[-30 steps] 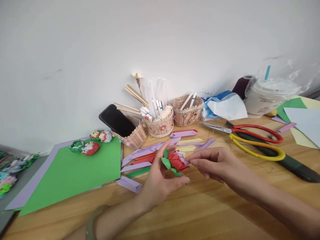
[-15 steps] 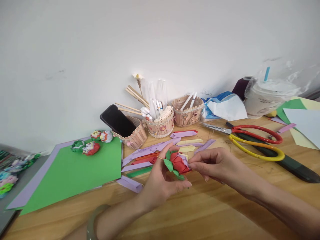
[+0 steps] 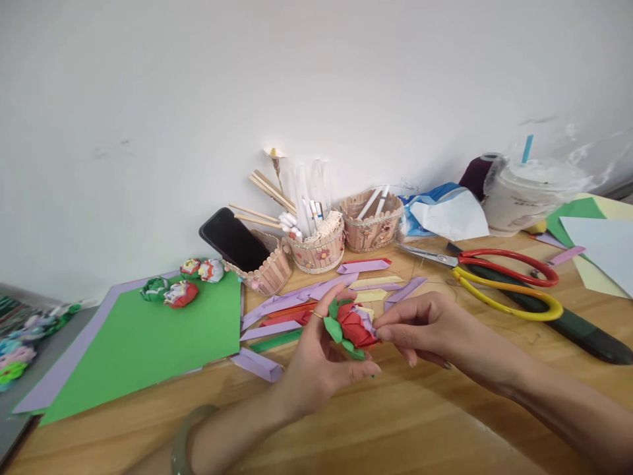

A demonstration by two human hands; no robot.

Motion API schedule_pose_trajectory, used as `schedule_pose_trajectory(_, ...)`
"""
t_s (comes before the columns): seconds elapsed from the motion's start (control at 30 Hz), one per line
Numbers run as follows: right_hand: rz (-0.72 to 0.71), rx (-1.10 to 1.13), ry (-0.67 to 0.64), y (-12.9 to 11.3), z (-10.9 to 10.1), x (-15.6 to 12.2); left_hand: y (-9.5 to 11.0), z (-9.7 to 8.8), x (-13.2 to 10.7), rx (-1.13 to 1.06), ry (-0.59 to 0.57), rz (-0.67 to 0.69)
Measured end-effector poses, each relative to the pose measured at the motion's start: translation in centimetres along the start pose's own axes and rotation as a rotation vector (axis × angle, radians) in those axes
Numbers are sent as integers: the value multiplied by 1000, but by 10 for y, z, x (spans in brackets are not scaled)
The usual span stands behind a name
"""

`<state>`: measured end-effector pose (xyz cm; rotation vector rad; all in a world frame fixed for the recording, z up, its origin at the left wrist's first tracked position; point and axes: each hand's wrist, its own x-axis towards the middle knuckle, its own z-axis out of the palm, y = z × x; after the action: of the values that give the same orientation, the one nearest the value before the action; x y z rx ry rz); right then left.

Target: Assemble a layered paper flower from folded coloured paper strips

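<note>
A folded paper flower (image 3: 355, 328) with green outer leaves, red petals and a purple and pale yellow centre is held above the table. My left hand (image 3: 316, 359) wraps round its base, thumb below and fingers behind. With thumb and index finger pinched, my right hand (image 3: 420, 326) grips the flower's purple inner petal at the right side. Just behind the hands lie folded paper strips in purple (image 3: 257, 364), red (image 3: 284, 315), yellow (image 3: 372, 295) and green (image 3: 275, 340).
Several finished paper flowers (image 3: 180, 293) rest on a green sheet (image 3: 163, 349) at left. Stick baskets (image 3: 316, 254) line the wall, one holding a phone (image 3: 235, 239). Scissors (image 3: 509, 267) lie on a dark long object (image 3: 588, 335) at right, before a lidded cup (image 3: 529, 194). More paper (image 3: 601, 244) is far right.
Both hands stay nearly in place around the flower. The right hand's lower fingers have spread slightly, while its pinch remains at the purple petal.
</note>
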<state>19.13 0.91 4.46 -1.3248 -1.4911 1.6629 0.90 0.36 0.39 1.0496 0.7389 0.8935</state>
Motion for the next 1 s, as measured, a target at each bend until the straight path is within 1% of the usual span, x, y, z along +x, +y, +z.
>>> schedule_pose_trajectory(0.1,-5,-43,32,1,3,1,0,0,0,-2,0,15)
schedule_pose_trajectory(0.17,-53,-100,57,1,5,0,0,-1,1,-1,-3,22)
schedule_pose_trajectory(0.33,-314,-313,58,4,7,-3,0,-1,1,-22,11,20)
schedule_pose_trajectory(0.43,-403,-420,55,6,4,-4,0,-2,2,-32,7,20)
schedule_pose_trajectory(0.6,-393,-441,57,7,3,-3,-1,-2,2,-52,-7,17)
schedule_pose_trajectory(0.83,-377,-442,178,16,9,2,-2,-1,1,-9,-3,40)
schedule_pose_trajectory(1.0,-356,-436,176,19,8,1,0,0,-2,9,-30,37)
